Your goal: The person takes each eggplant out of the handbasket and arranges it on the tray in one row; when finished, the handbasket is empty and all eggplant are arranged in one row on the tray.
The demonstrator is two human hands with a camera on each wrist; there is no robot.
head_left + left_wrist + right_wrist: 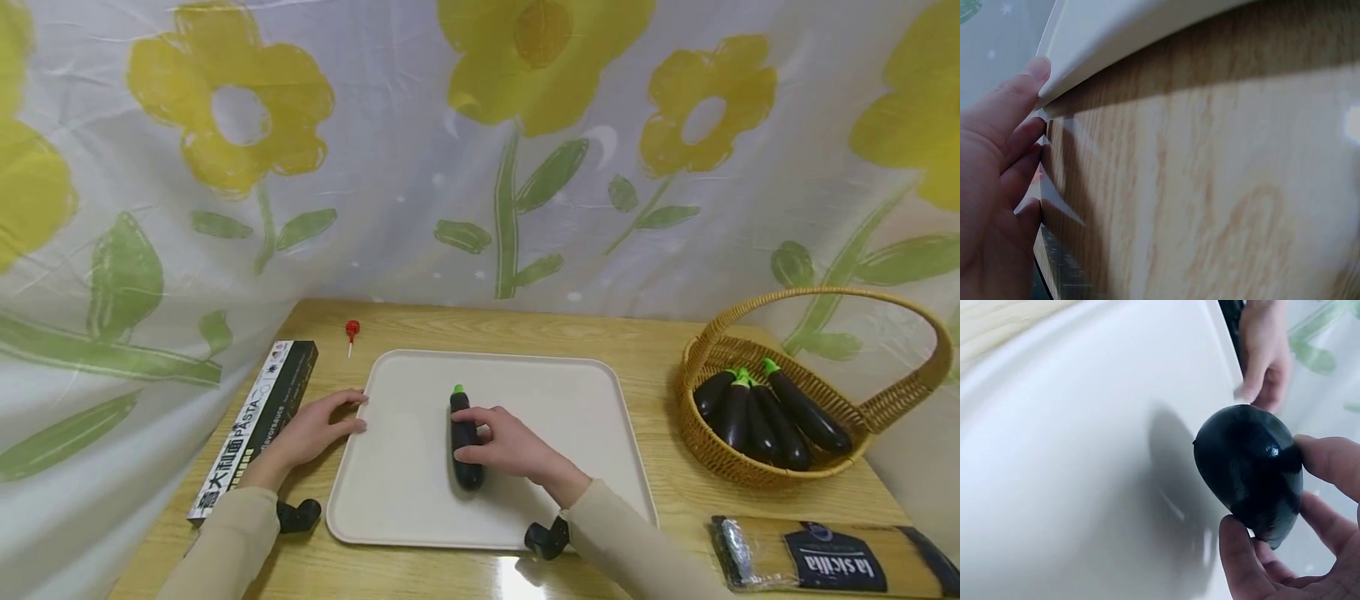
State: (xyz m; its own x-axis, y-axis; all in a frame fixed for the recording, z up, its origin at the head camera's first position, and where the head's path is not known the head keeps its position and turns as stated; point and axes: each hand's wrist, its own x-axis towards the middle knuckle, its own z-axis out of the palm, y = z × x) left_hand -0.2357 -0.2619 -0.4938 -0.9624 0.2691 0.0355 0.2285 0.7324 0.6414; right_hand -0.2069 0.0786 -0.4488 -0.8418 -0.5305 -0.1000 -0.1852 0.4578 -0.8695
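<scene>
A dark purple eggplant (467, 454) with a green stem tip is over the cream tray (405, 508), stem toward the back. My right hand (510, 446) grips it across the middle, thumb on one side and fingers on the other. In the right wrist view the rounded end of the eggplant (1244, 469) faces the camera, and its shadow falls on the tray. At the tray's left rim, my left hand (315, 429) rests with thumb and fingertips touching the edge. The left wrist view has the thumb (1038, 69) against that rim.
A wicker basket (697, 433) with several eggplants stands at the right. In front of it lies a pasta pack (832, 558). A black-and-white pasta box (255, 417) lies left of the tray, partly behind the left arm. A red lollipop (352, 329) lies behind the tray's left corner.
</scene>
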